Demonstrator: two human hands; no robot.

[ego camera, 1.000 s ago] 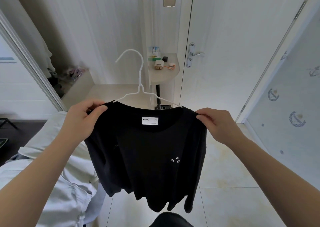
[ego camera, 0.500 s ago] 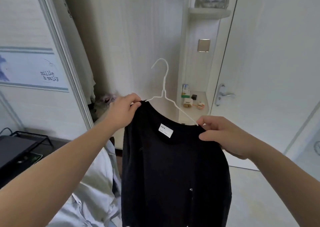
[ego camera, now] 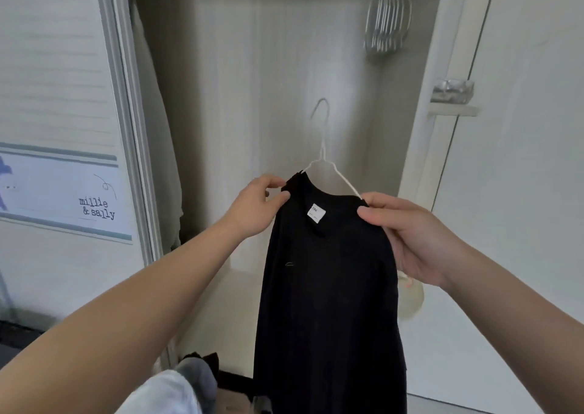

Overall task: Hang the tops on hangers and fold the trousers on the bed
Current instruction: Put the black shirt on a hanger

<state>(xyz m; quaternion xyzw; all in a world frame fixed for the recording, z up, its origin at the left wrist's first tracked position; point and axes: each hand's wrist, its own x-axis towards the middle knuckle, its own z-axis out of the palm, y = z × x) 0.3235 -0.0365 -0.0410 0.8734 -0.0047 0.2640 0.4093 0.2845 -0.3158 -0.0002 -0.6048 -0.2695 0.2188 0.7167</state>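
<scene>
Moved: since a second ago the view has swung up and left from door and floor into an open wardrobe, and the top now hangs edge-on and narrow instead of spread wide
Black top (ego camera: pixel 328 287): already on the white wire hanger (ego camera: pixel 325 161), held in the air in front of the wardrobe opening, collar label facing the camera
Left hand (ego camera: pixel 257 206): pinched closed on the far shoulder seam, reaching further forward
Right hand (ego camera: pixel 407 236): closed on the near shoulder, where the hanger's arm runs under the cloth
Key relation: hook stands upright above both hands, pointing up; the hanger's long axis runs away from the person, left shoulder deeper in
Spare hangers (ego camera: pixel 387 15): bunched high up, above and right of the hook; the rail itself is not visible
Next, likely: lift the hook up to rail height; both hands sit below it
</scene>
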